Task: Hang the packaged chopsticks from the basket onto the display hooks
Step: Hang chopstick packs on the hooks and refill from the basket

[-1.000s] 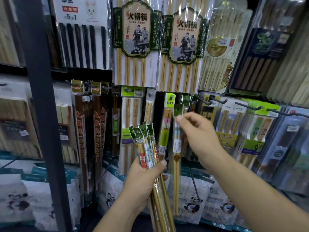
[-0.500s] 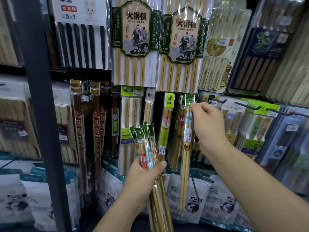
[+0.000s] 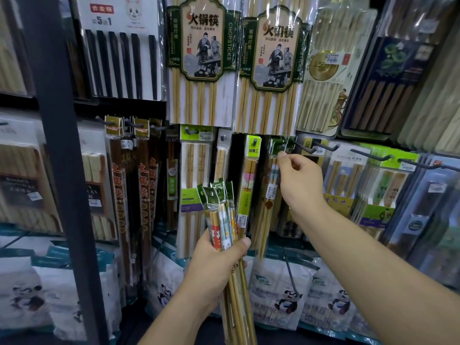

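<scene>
The right grip (image 3: 301, 183) has lifted the thin clear pack of pale wooden chopsticks (image 3: 272, 190) to the dark metal hook (image 3: 281, 146) and pinches its green top. The pack looks light and bendy, so hold it up there. Below and left, the left grip (image 3: 214, 262) clasps a bunch of spare green-topped packs (image 3: 221, 212). A yellow-green labelled pack (image 3: 251, 175) hangs close beside and crowds the hook.

We read 火锅筷 and CHOPSTICKS on the left green-labelled pack (image 3: 201, 46) and likewise on the right green-labelled pack (image 3: 272, 53), whose side strip also says happiness. The white pack (image 3: 117, 18) of black sticks shows 5 and 1. A pale pack (image 3: 347, 160) reads JOY-HER.
</scene>
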A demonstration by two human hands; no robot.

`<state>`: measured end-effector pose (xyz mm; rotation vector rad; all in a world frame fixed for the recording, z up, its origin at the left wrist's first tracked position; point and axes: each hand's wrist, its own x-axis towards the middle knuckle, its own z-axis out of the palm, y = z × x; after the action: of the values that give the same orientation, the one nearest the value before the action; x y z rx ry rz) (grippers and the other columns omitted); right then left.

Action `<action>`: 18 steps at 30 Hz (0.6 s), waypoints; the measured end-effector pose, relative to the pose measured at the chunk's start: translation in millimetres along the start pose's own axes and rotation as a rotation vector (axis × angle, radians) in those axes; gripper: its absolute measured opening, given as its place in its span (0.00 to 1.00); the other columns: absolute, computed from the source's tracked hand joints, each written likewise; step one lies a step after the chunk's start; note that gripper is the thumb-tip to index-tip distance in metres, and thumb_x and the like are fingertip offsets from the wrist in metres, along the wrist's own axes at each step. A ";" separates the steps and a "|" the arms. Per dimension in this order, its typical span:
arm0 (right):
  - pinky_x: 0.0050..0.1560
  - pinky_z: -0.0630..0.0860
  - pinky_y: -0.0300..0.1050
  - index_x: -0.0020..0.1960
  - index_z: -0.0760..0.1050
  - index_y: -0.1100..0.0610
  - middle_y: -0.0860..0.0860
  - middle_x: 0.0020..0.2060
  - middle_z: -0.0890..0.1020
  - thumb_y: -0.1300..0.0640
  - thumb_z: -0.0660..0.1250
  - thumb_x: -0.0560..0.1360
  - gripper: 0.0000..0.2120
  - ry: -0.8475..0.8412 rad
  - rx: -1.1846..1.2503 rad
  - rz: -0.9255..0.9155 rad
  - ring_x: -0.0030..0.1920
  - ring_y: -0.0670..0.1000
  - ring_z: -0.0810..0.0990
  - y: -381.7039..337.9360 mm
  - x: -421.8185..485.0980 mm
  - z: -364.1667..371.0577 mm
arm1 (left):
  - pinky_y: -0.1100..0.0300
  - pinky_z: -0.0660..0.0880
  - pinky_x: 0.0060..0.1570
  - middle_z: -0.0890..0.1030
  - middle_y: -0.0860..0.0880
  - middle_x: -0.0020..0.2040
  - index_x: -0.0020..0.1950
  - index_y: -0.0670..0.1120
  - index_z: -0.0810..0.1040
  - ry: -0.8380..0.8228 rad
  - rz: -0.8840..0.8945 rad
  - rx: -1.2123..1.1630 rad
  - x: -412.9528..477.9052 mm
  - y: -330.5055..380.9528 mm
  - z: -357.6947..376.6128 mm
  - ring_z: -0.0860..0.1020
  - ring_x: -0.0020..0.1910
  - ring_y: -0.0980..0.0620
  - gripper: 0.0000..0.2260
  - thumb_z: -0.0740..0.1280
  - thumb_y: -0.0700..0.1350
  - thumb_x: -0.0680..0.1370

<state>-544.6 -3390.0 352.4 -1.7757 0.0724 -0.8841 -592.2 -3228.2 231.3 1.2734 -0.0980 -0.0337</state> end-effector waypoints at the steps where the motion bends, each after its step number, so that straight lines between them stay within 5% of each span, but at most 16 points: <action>1: 0.32 0.70 0.25 0.41 0.79 0.47 0.50 0.38 0.83 0.49 0.63 0.84 0.14 0.010 -0.006 -0.002 0.31 0.32 0.76 0.0 0.3 1.0 | 0.50 0.84 0.47 0.87 0.51 0.45 0.56 0.51 0.82 -0.007 0.001 0.005 -0.3 -0.1 0.0 0.86 0.43 0.50 0.12 0.78 0.42 0.75; 6: 0.40 0.69 0.36 0.48 0.75 0.49 0.46 0.44 0.80 0.47 0.65 0.82 0.07 0.053 0.003 0.081 0.45 0.43 0.78 2.5 -12.8 1.4 | 0.57 0.83 0.42 0.87 0.51 0.46 0.53 0.54 0.84 -0.028 0.005 -0.003 -2.3 1.4 -0.8 0.86 0.45 0.50 0.11 0.78 0.41 0.75; 13: 0.44 0.76 0.35 0.45 0.82 0.48 0.43 0.40 0.84 0.51 0.71 0.79 0.04 -0.421 0.028 -0.015 0.42 0.41 0.81 1.3 -68.8 -1.6 | 0.58 0.81 0.42 0.87 0.50 0.43 0.55 0.50 0.82 -0.103 0.040 0.046 -4.2 3.5 0.2 0.85 0.42 0.52 0.11 0.78 0.41 0.75; 18: 0.41 0.76 0.33 0.43 0.82 0.51 0.45 0.36 0.83 0.57 0.72 0.78 0.05 -0.425 0.019 -0.030 0.39 0.41 0.79 1.2 -73.1 -1.3 | 0.59 0.79 0.46 0.87 0.53 0.47 0.58 0.53 0.80 -0.151 0.103 0.139 -9.1 7.6 0.6 0.85 0.48 0.54 0.16 0.77 0.47 0.72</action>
<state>-597.5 -3358.4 313.2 -1.9145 -0.2376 -0.5102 -601.5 -3225.8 238.2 1.4018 -0.2997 -0.0348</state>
